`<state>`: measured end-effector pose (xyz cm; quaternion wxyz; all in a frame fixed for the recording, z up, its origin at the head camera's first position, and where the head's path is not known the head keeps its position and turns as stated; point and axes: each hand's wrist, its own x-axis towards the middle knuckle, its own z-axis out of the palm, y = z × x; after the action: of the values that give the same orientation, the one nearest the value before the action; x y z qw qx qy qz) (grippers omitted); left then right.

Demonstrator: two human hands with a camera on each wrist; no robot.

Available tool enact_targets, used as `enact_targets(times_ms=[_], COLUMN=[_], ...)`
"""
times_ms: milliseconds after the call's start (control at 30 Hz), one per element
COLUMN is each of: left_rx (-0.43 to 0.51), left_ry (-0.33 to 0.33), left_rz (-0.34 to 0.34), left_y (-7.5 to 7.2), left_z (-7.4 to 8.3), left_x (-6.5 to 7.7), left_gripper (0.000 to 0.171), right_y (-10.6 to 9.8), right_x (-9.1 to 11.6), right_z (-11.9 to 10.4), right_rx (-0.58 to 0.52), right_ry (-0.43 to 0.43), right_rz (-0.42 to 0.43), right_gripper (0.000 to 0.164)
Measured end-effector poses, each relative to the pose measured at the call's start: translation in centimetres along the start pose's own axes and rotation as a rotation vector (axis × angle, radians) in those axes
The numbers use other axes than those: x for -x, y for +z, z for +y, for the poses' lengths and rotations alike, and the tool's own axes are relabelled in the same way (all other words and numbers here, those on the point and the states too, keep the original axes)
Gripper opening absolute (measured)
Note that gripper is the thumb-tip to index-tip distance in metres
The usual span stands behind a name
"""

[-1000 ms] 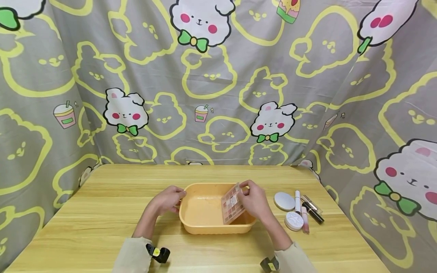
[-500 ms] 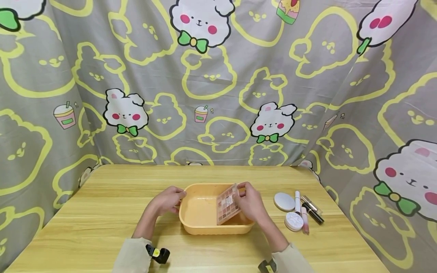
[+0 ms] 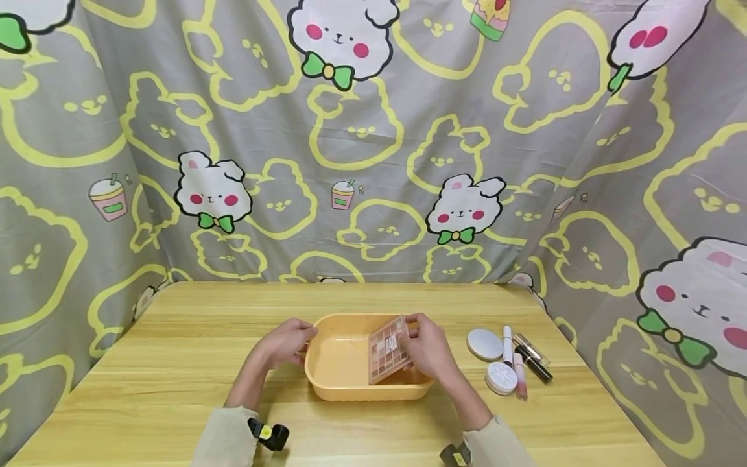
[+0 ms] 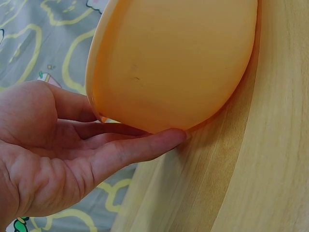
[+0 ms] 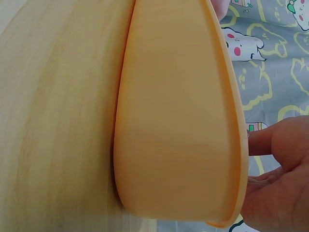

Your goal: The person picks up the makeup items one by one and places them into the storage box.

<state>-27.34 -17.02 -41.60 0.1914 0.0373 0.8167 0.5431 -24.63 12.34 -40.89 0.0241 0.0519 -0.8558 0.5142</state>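
Note:
An orange plastic basin stands on the wooden table in the head view. My left hand grips its left end; the left wrist view shows the thumb at the rim and other fingers along the outer wall. Inside the basin's right half, an eyeshadow palette with several pinkish-brown squares leans at a slant, its lower edge down in the basin. My right hand holds the palette by its upper right edge. From the right wrist, the basin wall hides the palette and the fingertips of that hand.
Right of the basin lie a round silver compact, a small round white case with a star, a white tube, a pink lip gloss tube and a black tube. A patterned curtain hangs behind the table.
The palette has shifted left within the basin and turned its face further upward, and my right hand has moved left with it. My left hand stays at the basin's left end.

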Motion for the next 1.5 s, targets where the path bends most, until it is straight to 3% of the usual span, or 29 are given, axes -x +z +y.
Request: enact_targets(times_ms=[267, 733, 1500], left_rx=[0.007, 0.021, -0.003], left_ry=[0.005, 0.008, 0.0], left_rz=[-0.004, -0.003, -0.002], left_y=[-0.1, 0.1, 0.0], left_z=[-0.1, 0.2, 0.0], left_x=[0.0, 0.1, 0.1], left_gripper=[0.043, 0.042, 0.044], right_y=[0.2, 2.1, 2.8], right_x=[0.0, -0.1, 0.3], right_z=[-0.1, -0.8, -1.6], right_rx=[-0.004, -0.029, -0.045], right_ry=[-0.006, -0.05, -0.028], right_rz=[0.001, -0.072, -0.111], right_gripper=[0.04, 0.046, 0.046])
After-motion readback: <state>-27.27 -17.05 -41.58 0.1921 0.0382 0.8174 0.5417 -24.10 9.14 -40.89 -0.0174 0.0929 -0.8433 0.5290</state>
